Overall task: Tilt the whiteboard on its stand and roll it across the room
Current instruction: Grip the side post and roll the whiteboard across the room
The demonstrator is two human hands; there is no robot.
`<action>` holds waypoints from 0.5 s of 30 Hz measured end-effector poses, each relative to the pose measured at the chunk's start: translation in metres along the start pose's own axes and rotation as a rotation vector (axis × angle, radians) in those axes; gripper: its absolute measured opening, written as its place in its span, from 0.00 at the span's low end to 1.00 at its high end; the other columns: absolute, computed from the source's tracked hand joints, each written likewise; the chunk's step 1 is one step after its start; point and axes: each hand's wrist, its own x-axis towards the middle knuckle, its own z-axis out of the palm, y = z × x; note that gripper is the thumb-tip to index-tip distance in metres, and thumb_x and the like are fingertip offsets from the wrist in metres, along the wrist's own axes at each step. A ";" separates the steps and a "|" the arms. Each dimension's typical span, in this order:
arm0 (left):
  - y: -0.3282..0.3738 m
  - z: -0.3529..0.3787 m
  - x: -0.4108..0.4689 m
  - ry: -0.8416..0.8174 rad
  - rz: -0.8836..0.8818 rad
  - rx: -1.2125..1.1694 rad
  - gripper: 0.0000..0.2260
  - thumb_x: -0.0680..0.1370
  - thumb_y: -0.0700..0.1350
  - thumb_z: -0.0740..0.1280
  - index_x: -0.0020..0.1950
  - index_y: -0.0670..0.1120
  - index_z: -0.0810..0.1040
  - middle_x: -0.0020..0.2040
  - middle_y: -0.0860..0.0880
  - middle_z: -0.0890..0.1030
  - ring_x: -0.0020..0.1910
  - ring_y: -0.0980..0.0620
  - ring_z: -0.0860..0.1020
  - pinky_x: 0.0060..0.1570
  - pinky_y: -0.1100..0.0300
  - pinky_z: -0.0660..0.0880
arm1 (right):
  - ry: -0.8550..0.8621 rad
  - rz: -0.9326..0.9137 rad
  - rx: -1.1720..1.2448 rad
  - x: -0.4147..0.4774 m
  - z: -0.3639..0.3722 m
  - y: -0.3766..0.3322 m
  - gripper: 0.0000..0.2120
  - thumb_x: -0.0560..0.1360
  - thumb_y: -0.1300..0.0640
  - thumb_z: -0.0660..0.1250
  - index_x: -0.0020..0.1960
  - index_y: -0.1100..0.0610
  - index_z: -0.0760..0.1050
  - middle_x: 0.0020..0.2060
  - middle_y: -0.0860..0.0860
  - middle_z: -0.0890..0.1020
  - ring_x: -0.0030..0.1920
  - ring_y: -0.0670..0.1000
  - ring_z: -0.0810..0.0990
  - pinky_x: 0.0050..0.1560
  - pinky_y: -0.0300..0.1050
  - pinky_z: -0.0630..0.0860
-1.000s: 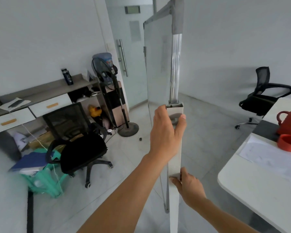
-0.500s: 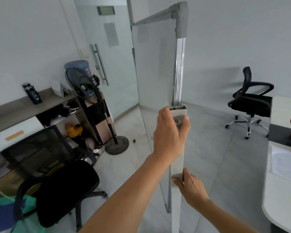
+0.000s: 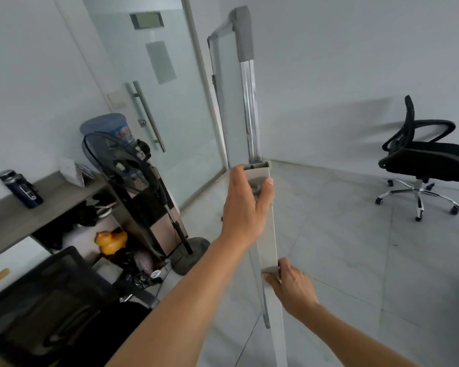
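The whiteboard [image 3: 229, 102] stands edge-on straight ahead of me, its grey-capped aluminium frame rising above a pale grey stand post [image 3: 269, 247]. My left hand [image 3: 245, 205] is wrapped around the top of the post, thumb beside the round knob there. Lower on the same post, my right hand [image 3: 289, 286] grips its right side. The foot and wheels of the stand are out of view.
A black standing fan [image 3: 125, 165] and water dispenser [image 3: 109, 128] stand left of the board, beside a shelf unit [image 3: 16, 221]. One black office chair [image 3: 51, 300] sits at lower left, another [image 3: 424, 160] at right. A frosted glass door [image 3: 159, 88] lies ahead, tiled floor [image 3: 342, 247] to the right.
The view has swung right and forward: fan, shelf and near chair slid left, the white table and red jug left the frame. The board looks narrower. Both hands kept their grip on the post.
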 end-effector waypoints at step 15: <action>-0.144 -0.043 0.184 -0.061 0.112 -0.041 0.17 0.75 0.60 0.57 0.53 0.47 0.63 0.49 0.42 0.76 0.45 0.43 0.78 0.43 0.44 0.78 | 0.123 0.161 -0.017 0.205 0.070 -0.079 0.16 0.77 0.42 0.61 0.45 0.53 0.58 0.40 0.56 0.78 0.46 0.64 0.80 0.38 0.48 0.66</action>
